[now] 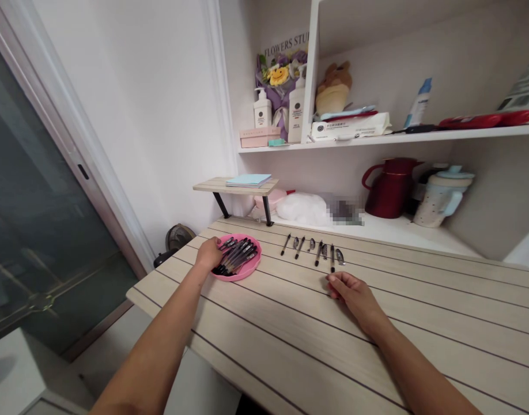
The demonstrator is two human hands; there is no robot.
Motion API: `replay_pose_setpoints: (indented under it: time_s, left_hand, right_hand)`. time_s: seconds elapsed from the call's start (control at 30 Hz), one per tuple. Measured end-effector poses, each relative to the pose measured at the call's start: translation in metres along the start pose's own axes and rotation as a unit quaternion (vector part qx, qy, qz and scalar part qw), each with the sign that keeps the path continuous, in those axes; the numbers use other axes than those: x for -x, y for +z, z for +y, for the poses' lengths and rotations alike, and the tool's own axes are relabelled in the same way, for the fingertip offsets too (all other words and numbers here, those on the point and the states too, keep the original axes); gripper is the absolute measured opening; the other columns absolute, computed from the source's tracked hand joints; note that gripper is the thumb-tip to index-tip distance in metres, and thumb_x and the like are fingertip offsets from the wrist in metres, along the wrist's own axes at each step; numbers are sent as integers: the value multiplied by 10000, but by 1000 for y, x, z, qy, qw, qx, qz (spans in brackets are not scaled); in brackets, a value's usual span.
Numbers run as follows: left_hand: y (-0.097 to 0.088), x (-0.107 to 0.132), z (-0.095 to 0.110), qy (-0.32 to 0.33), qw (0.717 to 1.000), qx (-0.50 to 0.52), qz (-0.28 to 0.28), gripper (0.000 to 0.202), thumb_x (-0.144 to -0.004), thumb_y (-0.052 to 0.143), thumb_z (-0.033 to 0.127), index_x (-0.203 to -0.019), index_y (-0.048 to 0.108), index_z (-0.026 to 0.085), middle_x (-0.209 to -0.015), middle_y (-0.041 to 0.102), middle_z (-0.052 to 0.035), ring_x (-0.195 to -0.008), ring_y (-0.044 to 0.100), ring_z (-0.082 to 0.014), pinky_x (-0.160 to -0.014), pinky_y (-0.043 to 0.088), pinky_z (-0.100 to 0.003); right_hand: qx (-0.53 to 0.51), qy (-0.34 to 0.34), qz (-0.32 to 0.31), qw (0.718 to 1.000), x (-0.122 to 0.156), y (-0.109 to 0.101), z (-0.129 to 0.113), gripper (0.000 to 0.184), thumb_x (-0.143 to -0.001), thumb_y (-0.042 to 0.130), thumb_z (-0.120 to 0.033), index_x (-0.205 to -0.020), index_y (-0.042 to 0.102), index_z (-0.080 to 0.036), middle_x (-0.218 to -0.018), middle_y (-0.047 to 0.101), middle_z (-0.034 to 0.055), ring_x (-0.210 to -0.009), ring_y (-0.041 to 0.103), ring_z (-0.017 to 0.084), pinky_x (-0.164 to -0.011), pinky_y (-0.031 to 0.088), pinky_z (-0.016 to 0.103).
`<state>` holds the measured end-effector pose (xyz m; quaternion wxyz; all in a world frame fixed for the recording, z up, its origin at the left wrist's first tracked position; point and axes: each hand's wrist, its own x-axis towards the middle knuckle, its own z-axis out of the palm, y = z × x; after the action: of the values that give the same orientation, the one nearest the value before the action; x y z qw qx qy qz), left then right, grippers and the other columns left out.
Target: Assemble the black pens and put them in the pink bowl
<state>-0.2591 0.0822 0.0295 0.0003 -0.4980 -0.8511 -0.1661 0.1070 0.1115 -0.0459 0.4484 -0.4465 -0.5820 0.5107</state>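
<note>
My left hand (pixel 209 253) is closed on the left rim of a round pink plate (pixel 249 271). Several black pens (pixel 236 255) lie heaped in the plate, their clear barrels slanting the same way. To the right, pens (pixel 318 253) and small shiny spoon-like pieces (pixel 312 244) alternate in a row on the slatted table (pixel 282 323). Below the rightmost pen (pixel 332 258) is my right hand (pixel 351 294), thumb and forefinger pinched together; what they hold, if anything, is too small to make out. A spoon-like piece (pixel 340 256) lies right of that pen.
At the table's back left stands a small raised shelf (pixel 208 184) bearing blue paper (pixel 249 180). Behind the table are a white plastic bag (pixel 302 207), a red jug (pixel 389 187) and a pale tumbler (pixel 441 199). Bottles and boxes fill the white shelf (pixel 368 139) above.
</note>
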Motion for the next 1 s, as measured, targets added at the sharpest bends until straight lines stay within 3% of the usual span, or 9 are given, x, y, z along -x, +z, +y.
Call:
replay_pose_setpoints:
  time_s: [0.2,0.47,0.6,0.7,0.8,0.9,0.93,0.97,1.0]
  left_hand:
    - [9,-4,7,-7,999,42,6,387,-681,528,99,-1064,569,137,-1046,641,-110,-953,576,-184,-736,383,-211]
    - [0,-2,4,-4,996,89,16,319,-667,539,92,-974,608,146,-991,653,-94,-987,554,-200,-803,371,-231]
    - [-7,11,28,33,987,152,30,305,-703,523,123,-996,603,146,-1118,582,-130,-1117,466,-253,-927,315,-310]
    - [-2,32,67,91,968,235,2,273,-741,500,148,-991,608,166,-1156,555,-110,-1160,423,-233,-986,271,-323]
    - [17,63,116,142,930,331,-78,251,-719,538,141,-952,622,179,-1075,604,-78,-1052,508,-184,-941,343,-294]
    - [45,94,159,147,876,419,-187,202,-722,557,191,-907,627,149,-838,655,-72,-801,603,-157,-744,463,-284]
    - [54,103,169,127,840,469,-242,198,-733,547,209,-904,618,139,-798,650,-68,-742,608,-141,-687,474,-268]
    - [63,110,176,54,766,558,-314,190,-706,572,191,-879,607,120,-772,640,-73,-704,606,-139,-668,475,-274]
    - [71,115,181,25,736,588,-335,180,-699,574,186,-863,591,114,-740,626,-64,-660,597,-125,-647,476,-270]
  right_hand:
    - [-13,8,0,1000,1,0,-1,333,-682,600,-483,-752,597,-158,-542,552,-15,-480,429,103,-492,318,245]
    - [-16,17,7,1000,-2,1,2,346,-653,612,-507,-735,594,-172,-561,567,-11,-473,449,113,-483,318,246]
    - [49,-25,17,998,-2,5,4,279,-682,573,-465,-690,582,-186,-516,543,-27,-480,467,128,-523,354,262]
    - [194,-41,20,980,-6,7,1,209,-730,506,-388,-678,586,-202,-501,555,-20,-497,500,149,-533,375,270]
    - [345,-25,31,938,-16,3,-7,210,-746,474,-339,-633,587,-203,-570,615,33,-571,562,179,-561,391,284]
    - [411,-3,85,908,-28,-1,-16,248,-739,492,-383,-672,609,-175,-702,652,136,-705,600,259,-618,396,346]
    - [426,4,101,899,-33,-2,-18,275,-736,497,-408,-714,618,-162,-745,655,166,-744,602,284,-632,395,367]
    - [441,13,114,890,-37,-1,-20,305,-732,504,-429,-763,623,-150,-781,655,187,-774,603,301,-646,395,381]
    - [455,23,123,882,-41,-1,-20,331,-728,512,-441,-809,625,-140,-813,656,199,-799,605,309,-659,396,389]
